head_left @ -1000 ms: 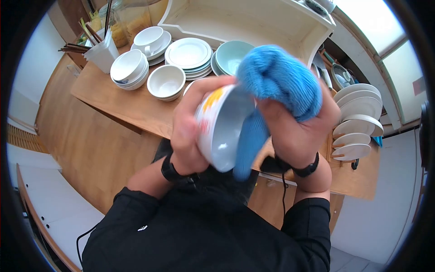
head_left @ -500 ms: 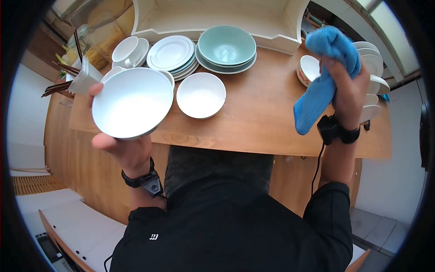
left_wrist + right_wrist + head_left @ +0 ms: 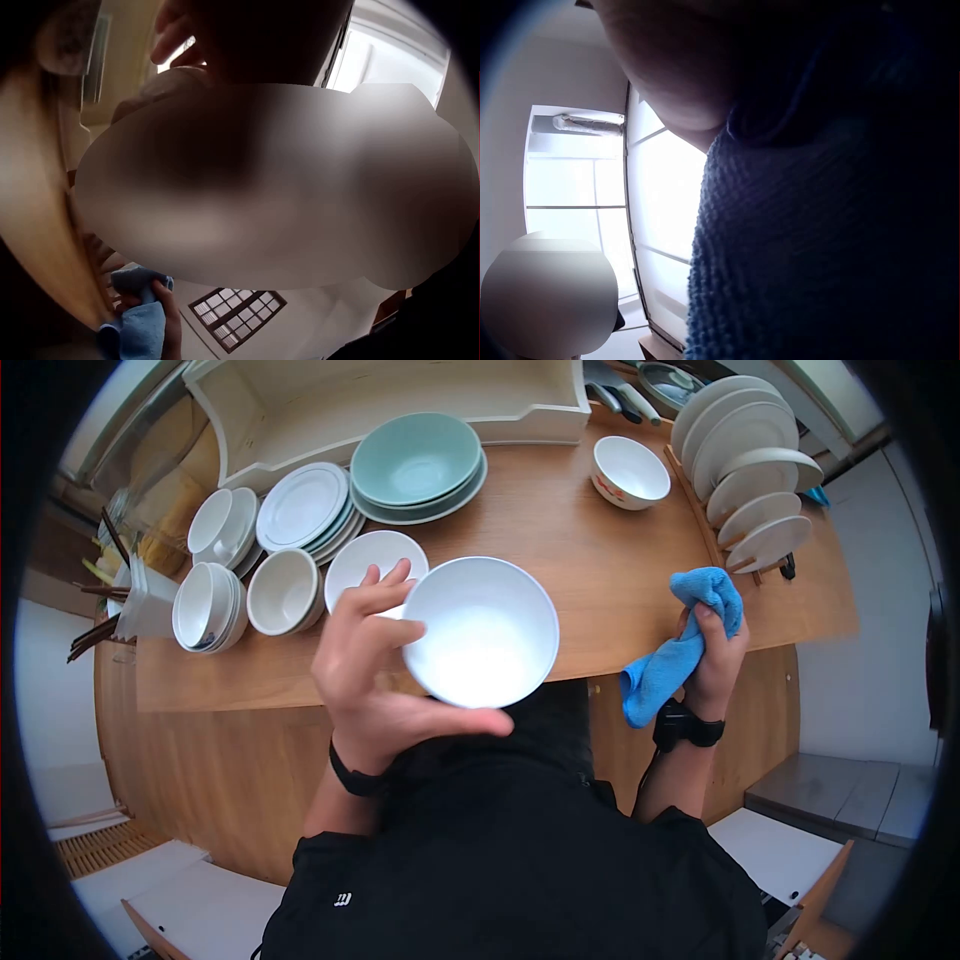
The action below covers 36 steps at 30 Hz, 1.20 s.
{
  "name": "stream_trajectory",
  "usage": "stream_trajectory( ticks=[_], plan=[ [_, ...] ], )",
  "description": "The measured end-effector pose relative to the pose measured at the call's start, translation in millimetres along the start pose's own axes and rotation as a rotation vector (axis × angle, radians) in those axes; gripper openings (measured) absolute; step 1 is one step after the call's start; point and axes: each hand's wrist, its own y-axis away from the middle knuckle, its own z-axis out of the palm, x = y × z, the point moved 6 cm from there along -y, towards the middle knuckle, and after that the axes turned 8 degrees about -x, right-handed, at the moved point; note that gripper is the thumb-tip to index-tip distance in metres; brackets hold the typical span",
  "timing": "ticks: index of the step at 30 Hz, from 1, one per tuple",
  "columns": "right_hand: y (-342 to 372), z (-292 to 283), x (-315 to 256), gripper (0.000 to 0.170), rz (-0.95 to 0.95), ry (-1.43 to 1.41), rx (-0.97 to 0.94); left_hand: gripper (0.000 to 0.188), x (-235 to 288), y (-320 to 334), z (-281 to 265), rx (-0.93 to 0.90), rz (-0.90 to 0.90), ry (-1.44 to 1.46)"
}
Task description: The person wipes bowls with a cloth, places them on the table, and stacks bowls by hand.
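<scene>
In the head view, my left hand [image 3: 365, 675] holds a white bowl [image 3: 485, 630] over the table's front edge, its inside facing up toward the camera. The index finger lies on the left rim and the thumb runs along the near side, while the other fingers spread away. My right hand [image 3: 715, 660] grips a bunched blue cloth [image 3: 665, 670], apart from the bowl, with one end hanging down. The cloth [image 3: 142, 315] also shows low in the left wrist view. Close up in the right wrist view, the cloth [image 3: 780, 247] fills the right side.
Along the left of the table [image 3: 560, 520] stand stacked white bowls [image 3: 205, 605], white plates [image 3: 300, 505] and a green bowl [image 3: 415, 460]. A patterned bowl [image 3: 630, 472] sits at the back right beside a rack of plates [image 3: 740, 445]. Knives [image 3: 625, 395] lie behind it.
A second ago the cloth was against the bowl; then the hands parted. Since half a second ago, the left hand has carried the bowl right, nearer the middle, and the right hand has lowered with the cloth.
</scene>
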Motion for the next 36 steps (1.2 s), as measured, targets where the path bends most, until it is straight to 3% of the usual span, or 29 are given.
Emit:
stream_trajectory(
  ticks=[4, 6, 9, 13, 15, 21, 23, 24, 29, 33, 35, 36],
  plan=[
    [6.5, -9.1, 13.8, 0.021, 0.053, -0.012, -0.017, 0.083, 9.0, -12.3, 38.1, -0.097, -0.068, -0.160],
    [4.8, -9.0, 17.7, 0.034, 0.045, 0.003, -0.038, 0.079, 6.9, -15.1, 50.8, -0.044, -0.076, -0.189],
    [3.7, -9.6, 20.1, 0.037, 0.035, -0.016, -0.050, 0.073, 7.4, -26.7, 66.6, -0.063, -0.039, -0.274],
    [3.7, -9.7, 21.6, 0.037, 0.041, -0.031, -0.055, 0.070, 8.3, -36.8, 87.9, -0.115, -0.035, -0.331],
    [4.2, -12.5, 19.8, 0.028, 0.027, -0.127, -0.056, 0.070, 6.6, -41.0, 96.8, -0.133, -0.046, -0.339],
    [3.0, -11.7, 20.3, 0.033, 0.018, -0.162, -0.031, 0.067, 0.3, -49.8, 102.7, -0.155, -0.114, -0.365],
    [1.5, -11.4, 23.0, 0.033, 0.020, -0.161, -0.045, 0.071, -6.5, -56.0, 109.4, -0.457, -0.432, -0.352],
    [1.7, -12.3, 23.5, 0.033, 0.021, -0.157, -0.053, 0.071, -7.4, -55.7, 111.0, -0.461, -0.432, -0.345],
    [2.6, -13.2, 25.4, 0.033, 0.060, -0.128, -0.049, 0.077, 13.7, -79.3, 104.4, -0.267, -0.076, -0.401],
    [-1.3, -13.4, 28.7, 0.032, 0.132, -0.057, -0.118, 0.076, 32.5, -121.4, 109.6, -0.292, 0.024, -0.286],
    [-1.5, -12.2, 27.5, 0.032, 0.125, -0.046, -0.114, 0.077, 38.9, -141.4, 127.0, -0.482, 0.072, -0.296],
    [-0.9, -10.4, 27.0, 0.032, 0.119, -0.044, -0.121, 0.077, 31.0, -147.8, 138.4, -0.480, 0.070, -0.292]
  ],
)
